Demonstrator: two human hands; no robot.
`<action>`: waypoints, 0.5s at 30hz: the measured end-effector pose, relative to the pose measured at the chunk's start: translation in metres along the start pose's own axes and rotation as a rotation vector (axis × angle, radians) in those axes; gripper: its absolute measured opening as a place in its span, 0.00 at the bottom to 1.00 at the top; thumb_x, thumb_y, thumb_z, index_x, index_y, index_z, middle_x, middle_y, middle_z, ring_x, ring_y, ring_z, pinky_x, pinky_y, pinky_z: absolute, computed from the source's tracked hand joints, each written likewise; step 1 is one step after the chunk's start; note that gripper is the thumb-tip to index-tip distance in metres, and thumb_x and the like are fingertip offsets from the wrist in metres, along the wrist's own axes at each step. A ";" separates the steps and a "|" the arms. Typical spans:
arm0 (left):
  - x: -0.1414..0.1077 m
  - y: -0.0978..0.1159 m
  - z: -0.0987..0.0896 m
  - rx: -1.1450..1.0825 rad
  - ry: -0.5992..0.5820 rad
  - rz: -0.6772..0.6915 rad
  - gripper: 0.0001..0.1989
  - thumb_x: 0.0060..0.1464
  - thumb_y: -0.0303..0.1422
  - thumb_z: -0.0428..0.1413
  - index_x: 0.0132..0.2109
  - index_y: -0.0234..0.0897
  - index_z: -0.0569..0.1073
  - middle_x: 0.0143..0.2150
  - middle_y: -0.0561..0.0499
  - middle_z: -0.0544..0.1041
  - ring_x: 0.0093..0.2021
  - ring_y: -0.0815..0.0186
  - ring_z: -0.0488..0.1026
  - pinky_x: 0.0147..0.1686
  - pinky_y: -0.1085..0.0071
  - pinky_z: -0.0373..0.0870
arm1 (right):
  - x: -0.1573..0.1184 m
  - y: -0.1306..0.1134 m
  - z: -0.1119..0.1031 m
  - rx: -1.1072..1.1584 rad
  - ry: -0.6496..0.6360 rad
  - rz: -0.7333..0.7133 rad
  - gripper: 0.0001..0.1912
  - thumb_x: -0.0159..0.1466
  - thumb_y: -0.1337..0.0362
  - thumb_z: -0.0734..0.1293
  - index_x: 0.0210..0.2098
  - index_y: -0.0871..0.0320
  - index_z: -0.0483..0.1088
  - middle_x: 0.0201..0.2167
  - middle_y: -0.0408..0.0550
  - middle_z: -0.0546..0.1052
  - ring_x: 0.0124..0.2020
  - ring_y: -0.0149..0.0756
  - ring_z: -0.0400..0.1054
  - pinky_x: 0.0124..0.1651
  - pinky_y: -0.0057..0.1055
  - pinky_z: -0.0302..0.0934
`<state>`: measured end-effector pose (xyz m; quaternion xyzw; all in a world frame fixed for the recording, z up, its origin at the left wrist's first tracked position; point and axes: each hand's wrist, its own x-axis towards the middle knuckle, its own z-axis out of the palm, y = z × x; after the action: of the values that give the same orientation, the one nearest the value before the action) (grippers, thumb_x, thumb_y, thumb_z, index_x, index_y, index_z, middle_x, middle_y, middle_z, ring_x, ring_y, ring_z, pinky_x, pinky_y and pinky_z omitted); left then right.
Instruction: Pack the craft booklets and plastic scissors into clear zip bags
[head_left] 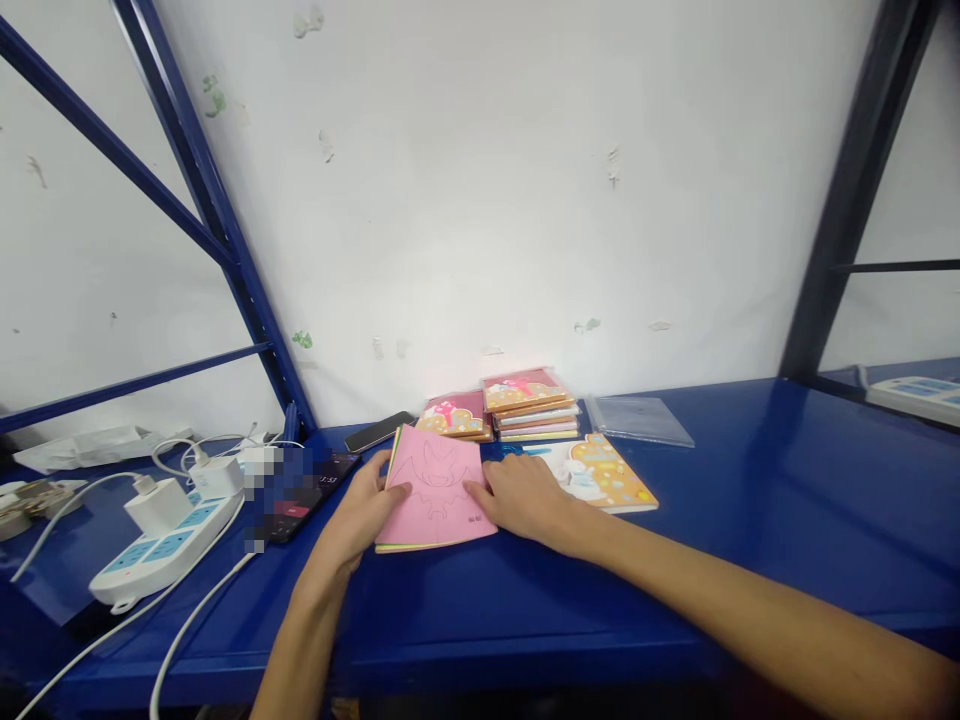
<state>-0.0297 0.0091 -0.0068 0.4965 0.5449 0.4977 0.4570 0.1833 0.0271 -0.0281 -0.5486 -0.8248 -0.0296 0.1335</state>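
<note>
A thin stack of coloured paper sheets [439, 490] is held up over the blue table, tilted. Its top sheet is pink with a printed bat outline, and green and yellow edges peek out beneath. My left hand [367, 505] grips the left edge, thumb on top. At the right edge my right hand [529, 500] pinches the same sheets with its thumb on the pink face. Just behind my right hand, a small blue item [514, 451] shows in part; its kind is hidden. Beside that hand lies an orange-and-white illustrated booklet [611, 472], partly covered by it.
Plastic-wrapped craft packs [529, 405] are piled near the wall, with another pack [454, 412] to their left. A clear plastic sleeve [641, 418] lies further right. Two phones, a dark one [379, 432] and a lit one [307, 505], rest left, near a power strip [169, 540] with cables.
</note>
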 end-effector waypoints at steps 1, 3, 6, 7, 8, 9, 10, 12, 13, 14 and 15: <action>-0.001 0.001 -0.001 -0.020 -0.010 0.032 0.36 0.40 0.25 0.66 0.59 0.33 0.69 0.36 0.44 0.84 0.34 0.50 0.82 0.31 0.64 0.75 | 0.002 0.003 -0.002 0.041 0.038 0.031 0.28 0.74 0.49 0.55 0.47 0.65 0.76 0.40 0.64 0.82 0.42 0.55 0.78 0.43 0.43 0.66; -0.004 0.005 0.000 -0.112 -0.029 0.105 0.39 0.39 0.26 0.67 0.61 0.36 0.66 0.40 0.44 0.84 0.38 0.50 0.82 0.35 0.62 0.77 | 0.007 0.009 -0.008 0.239 0.103 0.065 0.30 0.72 0.46 0.56 0.57 0.66 0.69 0.43 0.63 0.81 0.43 0.55 0.77 0.43 0.44 0.67; -0.010 0.010 0.009 -0.284 -0.068 0.149 0.42 0.36 0.26 0.69 0.61 0.38 0.66 0.47 0.43 0.83 0.47 0.48 0.81 0.43 0.60 0.77 | 0.013 0.015 -0.016 0.787 0.136 -0.022 0.28 0.69 0.49 0.63 0.61 0.60 0.64 0.52 0.58 0.78 0.49 0.48 0.75 0.48 0.39 0.68; -0.011 0.010 0.014 -0.322 -0.083 0.143 0.42 0.36 0.25 0.68 0.61 0.38 0.67 0.49 0.43 0.83 0.49 0.48 0.80 0.46 0.60 0.76 | 0.014 0.014 -0.017 0.972 0.148 -0.047 0.25 0.69 0.51 0.64 0.59 0.58 0.65 0.55 0.56 0.77 0.51 0.45 0.74 0.49 0.37 0.68; -0.012 0.010 0.018 -0.343 -0.094 0.133 0.41 0.36 0.25 0.68 0.60 0.38 0.68 0.50 0.43 0.82 0.51 0.48 0.79 0.48 0.60 0.75 | 0.014 0.013 -0.017 1.131 0.167 -0.053 0.23 0.68 0.52 0.65 0.57 0.57 0.66 0.56 0.55 0.77 0.53 0.44 0.73 0.51 0.36 0.68; -0.012 0.009 0.023 -0.346 -0.092 0.127 0.39 0.37 0.26 0.67 0.60 0.37 0.69 0.50 0.43 0.82 0.52 0.49 0.78 0.50 0.60 0.74 | 0.013 0.011 -0.016 1.256 0.190 -0.042 0.21 0.67 0.53 0.66 0.55 0.56 0.67 0.55 0.54 0.77 0.53 0.44 0.72 0.51 0.36 0.68; -0.012 0.007 0.026 -0.338 -0.082 0.129 0.36 0.39 0.27 0.66 0.59 0.36 0.70 0.50 0.43 0.82 0.53 0.49 0.78 0.51 0.60 0.73 | 0.012 0.008 -0.015 1.348 0.211 -0.026 0.20 0.66 0.54 0.67 0.53 0.56 0.68 0.54 0.54 0.77 0.53 0.44 0.72 0.51 0.36 0.68; -0.011 0.003 0.031 -0.301 -0.051 0.155 0.31 0.42 0.28 0.64 0.56 0.34 0.72 0.49 0.43 0.82 0.52 0.50 0.77 0.51 0.61 0.72 | 0.009 0.003 -0.010 1.461 0.252 -0.013 0.19 0.64 0.54 0.69 0.51 0.55 0.69 0.51 0.53 0.78 0.51 0.45 0.72 0.51 0.37 0.68; -0.010 0.002 0.033 -0.282 -0.042 0.173 0.29 0.43 0.28 0.64 0.56 0.34 0.73 0.49 0.44 0.82 0.52 0.50 0.77 0.50 0.61 0.72 | 0.008 0.001 -0.008 1.494 0.274 -0.022 0.20 0.63 0.53 0.70 0.51 0.55 0.69 0.51 0.52 0.78 0.51 0.44 0.72 0.51 0.37 0.68; -0.010 0.000 0.034 -0.268 -0.038 0.187 0.28 0.44 0.29 0.63 0.55 0.34 0.73 0.49 0.44 0.82 0.52 0.51 0.77 0.49 0.61 0.72 | 0.008 0.000 -0.005 1.517 0.300 -0.025 0.19 0.63 0.52 0.70 0.49 0.54 0.69 0.50 0.51 0.78 0.49 0.44 0.72 0.50 0.37 0.68; -0.010 0.000 0.034 -0.257 -0.034 0.194 0.27 0.44 0.29 0.64 0.55 0.35 0.73 0.48 0.45 0.82 0.51 0.51 0.77 0.48 0.62 0.72 | 0.007 0.001 -0.003 1.529 0.330 -0.016 0.19 0.63 0.49 0.69 0.47 0.54 0.69 0.48 0.50 0.78 0.48 0.43 0.72 0.48 0.36 0.67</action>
<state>0.0050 0.0021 -0.0098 0.4925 0.4186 0.5967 0.4756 0.1817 0.0335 -0.0232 -0.2868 -0.5898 0.4644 0.5952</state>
